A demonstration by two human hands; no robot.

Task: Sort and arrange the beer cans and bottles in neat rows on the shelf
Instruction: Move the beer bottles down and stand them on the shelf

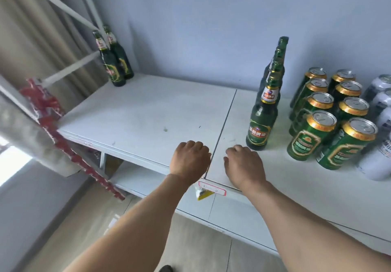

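Both bare forearms are reaching in from the bottom edge, and the hands are hovering low over the front of the white laminate shelf (148, 111), on either side of the dark seam between its two boards. Neither is holding anything: the left hand (190, 158) is showing its back with the fingers curled under in a loose fist, and the right hand (243, 164) is lying palm down with the fingers bent and relaxed, its fingertips just short of the nearest bottle.

Going left to right, two green glass beer bottles with gold labels (115, 60) are standing apart from the rest at the far left back corner, close against the wall. A wide bare stretch of board is lying between them and the single-file row of matching green bottles (264, 111) right of the seam. Beside that row, the green and gold beer cans (330, 119) are standing in two lines, with the white and silver cans (378, 111) at the frame's right edge.

By my judgement, the two stray bottles are what remains to be sorted. Doing it well means reaching the left hand across, gripping each bottle round the body rather than the neck, carrying it upright, and setting it in line beside the existing row, label forward, without knocking the front bottle.
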